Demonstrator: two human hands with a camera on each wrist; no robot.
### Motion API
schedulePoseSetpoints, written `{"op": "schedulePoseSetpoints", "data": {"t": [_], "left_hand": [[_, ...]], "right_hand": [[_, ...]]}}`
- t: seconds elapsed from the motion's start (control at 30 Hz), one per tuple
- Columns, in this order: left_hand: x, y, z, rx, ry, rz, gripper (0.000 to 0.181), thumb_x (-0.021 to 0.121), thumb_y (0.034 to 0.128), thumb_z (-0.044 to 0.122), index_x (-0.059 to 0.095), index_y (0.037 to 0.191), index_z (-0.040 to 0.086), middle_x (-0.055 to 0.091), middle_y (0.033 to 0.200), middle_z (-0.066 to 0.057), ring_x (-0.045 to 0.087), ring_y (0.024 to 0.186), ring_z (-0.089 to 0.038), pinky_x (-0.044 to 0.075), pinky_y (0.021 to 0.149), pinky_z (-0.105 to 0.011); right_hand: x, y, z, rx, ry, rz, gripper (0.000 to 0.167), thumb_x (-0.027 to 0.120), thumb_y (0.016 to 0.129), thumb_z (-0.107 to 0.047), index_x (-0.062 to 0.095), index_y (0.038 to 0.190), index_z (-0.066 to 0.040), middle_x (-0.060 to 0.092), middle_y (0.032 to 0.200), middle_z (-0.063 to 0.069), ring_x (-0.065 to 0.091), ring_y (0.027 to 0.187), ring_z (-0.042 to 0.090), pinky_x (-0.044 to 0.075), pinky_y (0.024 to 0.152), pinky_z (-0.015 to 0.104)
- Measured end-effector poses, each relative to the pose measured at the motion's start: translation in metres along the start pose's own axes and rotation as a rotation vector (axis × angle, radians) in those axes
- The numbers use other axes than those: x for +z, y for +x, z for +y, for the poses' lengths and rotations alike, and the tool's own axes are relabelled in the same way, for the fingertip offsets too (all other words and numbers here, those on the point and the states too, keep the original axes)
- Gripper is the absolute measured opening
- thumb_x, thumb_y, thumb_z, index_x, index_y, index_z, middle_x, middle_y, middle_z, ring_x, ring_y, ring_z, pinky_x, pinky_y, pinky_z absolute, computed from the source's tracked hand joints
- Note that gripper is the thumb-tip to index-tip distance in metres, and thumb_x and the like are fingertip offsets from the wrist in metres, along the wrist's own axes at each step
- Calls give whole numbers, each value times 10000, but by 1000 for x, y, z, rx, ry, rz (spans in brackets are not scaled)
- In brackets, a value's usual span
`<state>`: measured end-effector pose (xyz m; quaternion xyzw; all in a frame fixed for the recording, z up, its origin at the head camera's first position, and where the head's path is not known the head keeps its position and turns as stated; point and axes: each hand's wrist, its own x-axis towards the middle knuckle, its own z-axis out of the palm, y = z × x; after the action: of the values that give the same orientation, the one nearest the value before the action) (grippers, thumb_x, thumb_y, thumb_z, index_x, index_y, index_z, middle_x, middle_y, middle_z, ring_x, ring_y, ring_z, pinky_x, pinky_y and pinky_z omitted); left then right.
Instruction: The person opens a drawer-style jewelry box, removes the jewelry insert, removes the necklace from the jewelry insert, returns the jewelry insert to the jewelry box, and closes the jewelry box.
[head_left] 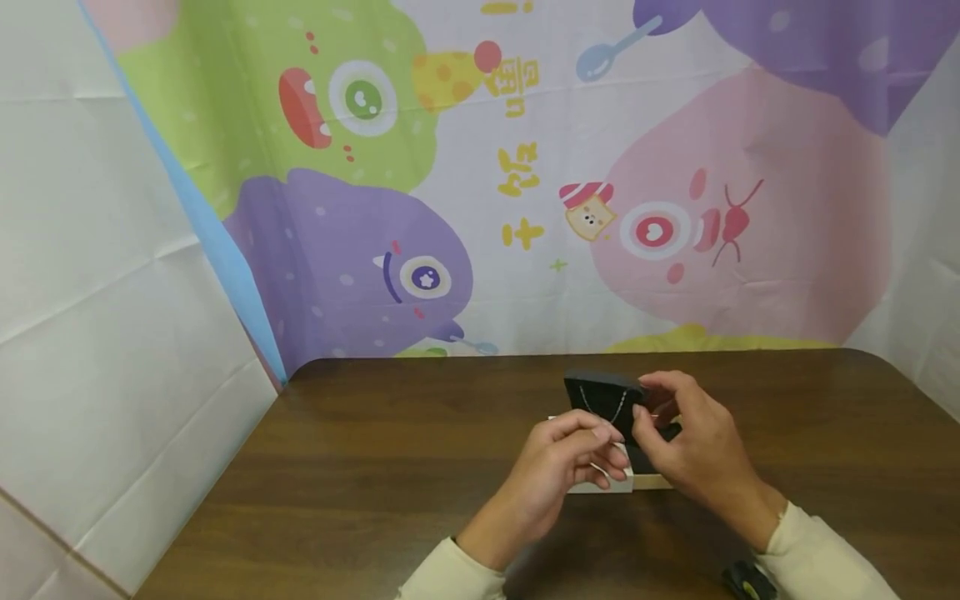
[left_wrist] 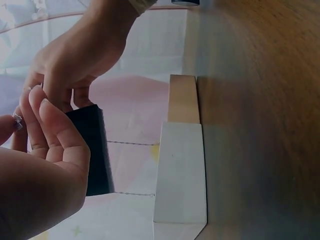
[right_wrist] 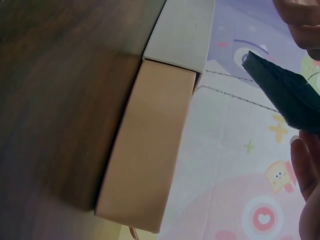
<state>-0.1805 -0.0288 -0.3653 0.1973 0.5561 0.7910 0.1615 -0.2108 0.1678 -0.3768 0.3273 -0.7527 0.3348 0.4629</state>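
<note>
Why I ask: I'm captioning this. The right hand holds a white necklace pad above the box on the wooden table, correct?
Almost: the necklace pad is black, not white, as the head view shows. The right hand holds it above the box on the wooden table.

The head camera looks from above, forward and down, from some distance, and it takes in the table (head_left: 337, 475) and the printed cloth (head_left: 555, 308) behind it. The two wrist cameras stand much nearer and low, facing toward this same cloth, with their pictures turned sideways, opposite to each other. Both of them share the white-and-tan box (left_wrist: 181, 170) and the dark card (right_wrist: 282, 92), seen closely.
</note>
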Motion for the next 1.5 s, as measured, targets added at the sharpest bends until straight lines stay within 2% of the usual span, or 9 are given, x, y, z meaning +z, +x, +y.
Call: {"op": "schedulePoseSetpoints", "data": {"t": [0.2, 0.47, 0.73, 0.97, 1.2, 1.5], "left_hand": [[0, -1, 1, 43, 6, 16, 270, 586, 986, 178, 631, 1045, -82, 703, 803, -15, 677, 712, -130, 511, 654, -272], [0, 1, 0, 88, 32, 81, 327, 573, 995, 161, 599, 1096, -148, 684, 802, -17, 667, 684, -126, 507, 628, -271], [-1, 1, -3, 150, 91, 127, 336, 578, 1023, 191, 629, 1148, -117, 664, 782, -20, 660, 657, -123, 513, 611, -264], [-1, 2, -3, 169, 125, 152, 336, 588, 1024, 220, 652, 1153, -84, 659, 782, -26, 658, 662, -130, 513, 611, -261], [0, 2, -2, 166, 121, 169, 319, 602, 1015, 207, 674, 1145, -75, 680, 852, -30, 652, 675, -121, 509, 610, -259], [1, 1, 1, 165, 79, 206, 295, 620, 996, 181, 684, 1127, -75, 709, 1038, -160, 669, 716, -129, 501, 596, -245]], "right_hand": [[-1, 0, -2, -8, -26, -52, 357, 576, 863, -188, 594, 1115, 63, 658, 873, 86, 638, 630, 178, 514, 577, 247], [-1, -4, -2, -17, -24, -117, 355, 568, 860, -188, 592, 1120, 53, 665, 830, 59, 624, 634, 160, 508, 557, 258], [2, -5, -4, -36, -14, -167, 327, 550, 890, -203, 605, 1112, 31, 656, 814, 27, 590, 618, 133, 484, 568, 227], [7, -3, -3, -104, -24, -112, 273, 516, 904, -224, 639, 1025, -12, 635, 839, -15, 574, 637, 69, 448, 574, 170], [9, -4, -2, -128, -22, -126, 249, 506, 917, -224, 640, 1002, -32, 620, 871, -19, 565, 657, 58, 445, 588, 168], [11, -5, -4, -141, -9, -118, 234, 510, 913, -211, 649, 988, -38, 614, 871, -37, 538, 623, 54, 449, 555, 194]]}}
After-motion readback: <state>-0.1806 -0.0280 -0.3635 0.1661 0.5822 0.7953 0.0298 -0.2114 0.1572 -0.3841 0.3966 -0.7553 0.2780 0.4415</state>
